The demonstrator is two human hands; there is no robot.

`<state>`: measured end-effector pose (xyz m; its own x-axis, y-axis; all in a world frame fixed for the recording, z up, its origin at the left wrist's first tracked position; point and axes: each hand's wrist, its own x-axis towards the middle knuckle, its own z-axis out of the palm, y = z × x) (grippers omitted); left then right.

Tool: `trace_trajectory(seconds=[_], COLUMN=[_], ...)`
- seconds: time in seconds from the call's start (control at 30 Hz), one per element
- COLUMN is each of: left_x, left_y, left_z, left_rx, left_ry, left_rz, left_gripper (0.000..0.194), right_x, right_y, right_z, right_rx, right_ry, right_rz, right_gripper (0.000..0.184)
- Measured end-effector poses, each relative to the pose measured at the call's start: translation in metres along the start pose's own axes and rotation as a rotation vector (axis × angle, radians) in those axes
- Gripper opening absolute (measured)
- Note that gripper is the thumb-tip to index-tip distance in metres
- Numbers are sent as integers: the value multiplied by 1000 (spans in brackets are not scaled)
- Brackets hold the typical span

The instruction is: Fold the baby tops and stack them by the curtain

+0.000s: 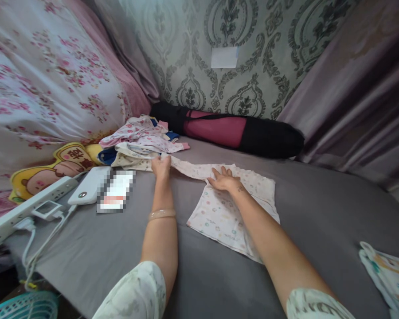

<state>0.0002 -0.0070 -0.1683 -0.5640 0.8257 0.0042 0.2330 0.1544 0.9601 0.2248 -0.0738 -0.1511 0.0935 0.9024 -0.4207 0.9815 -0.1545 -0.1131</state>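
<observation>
A small white long-sleeved shirt with a pastel print lies spread on the grey bed sheet. Its left sleeve stretches out toward the clothes pile. My left hand is closed around the end of that sleeve, beside the pile. With fingers spread, my right hand lies flat on the shirt near its shoulder. The pile of children's clothes includes a pink-and-white printed garment on top, with cream and blue cloth beneath.
A black and maroon long bag lies along the wall. At left are a power strip, a white power bank, a blurred phone-like rectangle and a yellow pig cushion. Folded cloth lies at right; a turquoise basket stands below.
</observation>
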Motion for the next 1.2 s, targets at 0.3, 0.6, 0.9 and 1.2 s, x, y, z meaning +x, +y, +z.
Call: trace_trajectory(seconds=[0.3,0.6,0.9,1.2], left_x=[6,-7,-51,-116], left_y=[26,49,72,70], left_z=[19,31,70,98], left_rx=[-1067,-1241,-985,-847], left_ry=[-365,-482,-640,-718], left_rz=[-391,-396,-103,28], left_gripper=[12,29,23,29], right_x=[24,29,3,-39], right_y=[1,-2,6,73], right_z=[-8,-19,-10,20], right_rx=[-36,-24,131,1076], right_ry=[-59,-116,27,340], right_rz=[14,56,-15,43], right_gripper=[99,117,112,56])
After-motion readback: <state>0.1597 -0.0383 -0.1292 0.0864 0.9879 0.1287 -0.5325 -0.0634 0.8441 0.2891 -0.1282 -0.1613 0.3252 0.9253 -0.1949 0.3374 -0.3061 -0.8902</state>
